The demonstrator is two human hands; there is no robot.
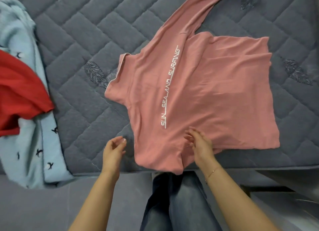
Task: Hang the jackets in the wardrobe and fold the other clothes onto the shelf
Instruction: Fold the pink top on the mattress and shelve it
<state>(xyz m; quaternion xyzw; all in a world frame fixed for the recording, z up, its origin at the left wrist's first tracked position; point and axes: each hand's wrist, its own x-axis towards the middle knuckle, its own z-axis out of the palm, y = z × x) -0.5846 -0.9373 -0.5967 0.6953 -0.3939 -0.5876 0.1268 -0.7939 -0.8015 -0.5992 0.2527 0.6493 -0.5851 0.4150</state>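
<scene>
A pink long-sleeved top (203, 92) with white lettering lies spread on the grey quilted mattress (82, 40). One sleeve stretches away to the top of the view, and the near sleeve hangs over the mattress edge. My left hand (114, 150) hovers just left of the top's near edge, fingers loosely curled, holding nothing. My right hand (200, 142) is over the near part of the top with fingers relaxed and straight; I cannot tell whether it touches the cloth.
A red garment (19, 92) lies on a light blue patterned garment (34, 135) at the left of the mattress. My legs in blue jeans (181, 201) stand against the mattress's near edge.
</scene>
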